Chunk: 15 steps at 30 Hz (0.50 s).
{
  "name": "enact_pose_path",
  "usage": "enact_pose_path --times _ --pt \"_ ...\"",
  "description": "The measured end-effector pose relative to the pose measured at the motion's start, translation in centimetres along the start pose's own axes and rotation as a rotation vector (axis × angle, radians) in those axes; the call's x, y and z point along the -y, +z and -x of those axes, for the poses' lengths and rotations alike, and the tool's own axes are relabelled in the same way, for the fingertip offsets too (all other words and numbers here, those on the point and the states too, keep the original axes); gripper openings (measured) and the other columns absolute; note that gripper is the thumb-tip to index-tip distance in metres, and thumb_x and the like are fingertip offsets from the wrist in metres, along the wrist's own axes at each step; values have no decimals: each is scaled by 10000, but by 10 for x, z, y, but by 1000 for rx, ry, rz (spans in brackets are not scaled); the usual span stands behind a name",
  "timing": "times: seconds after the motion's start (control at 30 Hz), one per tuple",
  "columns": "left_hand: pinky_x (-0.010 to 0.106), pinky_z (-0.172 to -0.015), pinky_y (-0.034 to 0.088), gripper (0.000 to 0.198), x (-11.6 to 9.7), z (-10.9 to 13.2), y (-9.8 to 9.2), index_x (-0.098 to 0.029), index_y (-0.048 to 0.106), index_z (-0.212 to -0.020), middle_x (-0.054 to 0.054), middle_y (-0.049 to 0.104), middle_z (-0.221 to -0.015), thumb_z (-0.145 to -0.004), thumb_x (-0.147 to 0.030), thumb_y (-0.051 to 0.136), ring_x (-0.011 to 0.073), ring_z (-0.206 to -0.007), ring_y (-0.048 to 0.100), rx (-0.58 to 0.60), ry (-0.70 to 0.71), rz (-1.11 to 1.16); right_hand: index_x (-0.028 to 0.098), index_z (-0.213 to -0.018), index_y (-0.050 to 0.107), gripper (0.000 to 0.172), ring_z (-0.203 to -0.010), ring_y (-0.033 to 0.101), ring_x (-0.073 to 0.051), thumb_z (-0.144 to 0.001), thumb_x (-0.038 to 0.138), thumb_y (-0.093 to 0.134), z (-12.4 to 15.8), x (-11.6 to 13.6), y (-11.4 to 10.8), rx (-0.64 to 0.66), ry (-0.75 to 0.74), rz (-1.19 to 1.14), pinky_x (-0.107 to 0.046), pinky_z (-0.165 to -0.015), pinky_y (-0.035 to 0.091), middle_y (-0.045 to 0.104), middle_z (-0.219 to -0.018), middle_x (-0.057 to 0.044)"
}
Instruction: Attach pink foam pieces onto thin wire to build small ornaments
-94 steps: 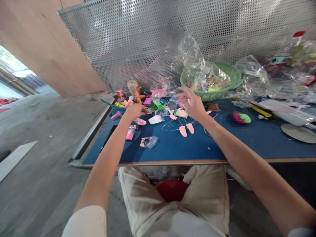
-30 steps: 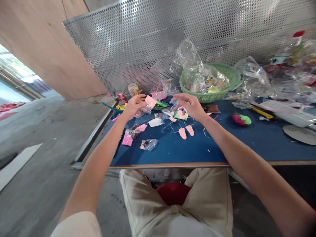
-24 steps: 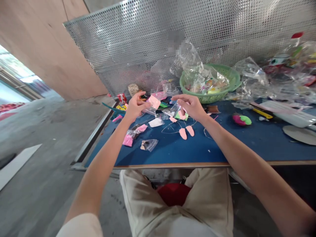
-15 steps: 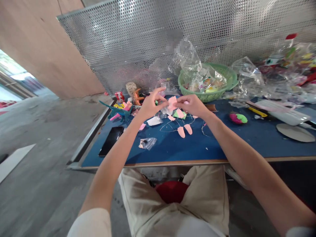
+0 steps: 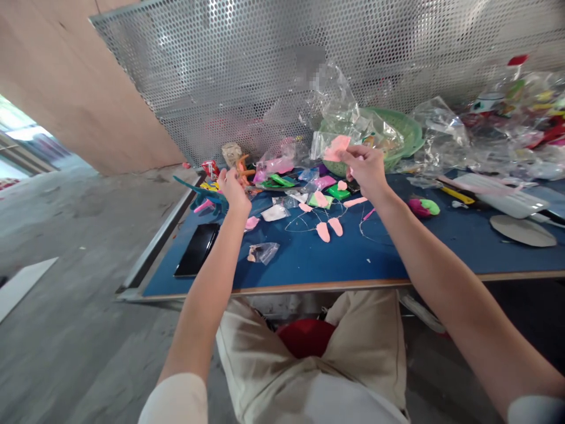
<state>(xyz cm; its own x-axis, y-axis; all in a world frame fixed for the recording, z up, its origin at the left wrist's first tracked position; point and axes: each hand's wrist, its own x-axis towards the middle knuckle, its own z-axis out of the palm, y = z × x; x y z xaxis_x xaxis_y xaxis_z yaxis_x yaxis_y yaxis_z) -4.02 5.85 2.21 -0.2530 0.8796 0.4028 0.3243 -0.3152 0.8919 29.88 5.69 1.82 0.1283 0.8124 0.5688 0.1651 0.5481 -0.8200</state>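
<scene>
My right hand (image 5: 365, 168) is raised over the table's back half, fingers pinching a clear plastic bag with pink clay (image 5: 338, 147) at its mouth or inside; I cannot tell which. At the left, my left hand (image 5: 233, 189) is closed beside an orange toy figure (image 5: 246, 171) and a teal toy dinosaur (image 5: 209, 196). A thin grey tool-like bar (image 5: 278, 189) runs rightward near its fingers; what the hand grips is hidden. Between the hands lie flat pink clay pieces (image 5: 323, 231) and thin bent wire (image 5: 300, 228) on the blue tabletop (image 5: 309, 268).
Behind my right hand stands a green plastic basket (image 5: 408, 132) with clear bags. A black phone (image 5: 196, 250) and a small zip bag (image 5: 265, 253) lie near the front left. To the right are a magenta-green clay lump (image 5: 422, 207), a yellow cutter (image 5: 459, 196) and a grey oval (image 5: 523, 230).
My hands have parted. The right hand has moved right and up with the pink clay and bag; the left has gone left to the toys and closed.
</scene>
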Motion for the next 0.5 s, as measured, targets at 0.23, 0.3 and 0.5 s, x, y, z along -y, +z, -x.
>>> enact_pose_path --times 0.23,0.3,0.5 --pt "304 -708 560 391 -30 50 38 -236 742 -987 48 751 -927 -915 -616 683 168 -795 687 -52 398 114 218 -757 753 290 -513 515 -102 -810 495 822 36 30 38 35 -117 35 -282 -514 444 645 -642 21" --pt "314 -715 572 383 -33 60 46 -234 762 -971 53 777 -952 -909 -607 696 173 -795 696 -9 408 81 219 -753 762 249 -567 565 -118 -817 453 819 43 35 44 34 -151 75 -292 -586 481 671 -660 21" --pt "322 -716 593 365 -32 67 50 -227 765 -1001 57 791 -946 -904 -576 718 169 -772 718 28 366 143 214 -762 786 178 -671 650 -154 -836 376 785 48 35 47 -27 -165 103 -303 -679 510 723 -699 13"
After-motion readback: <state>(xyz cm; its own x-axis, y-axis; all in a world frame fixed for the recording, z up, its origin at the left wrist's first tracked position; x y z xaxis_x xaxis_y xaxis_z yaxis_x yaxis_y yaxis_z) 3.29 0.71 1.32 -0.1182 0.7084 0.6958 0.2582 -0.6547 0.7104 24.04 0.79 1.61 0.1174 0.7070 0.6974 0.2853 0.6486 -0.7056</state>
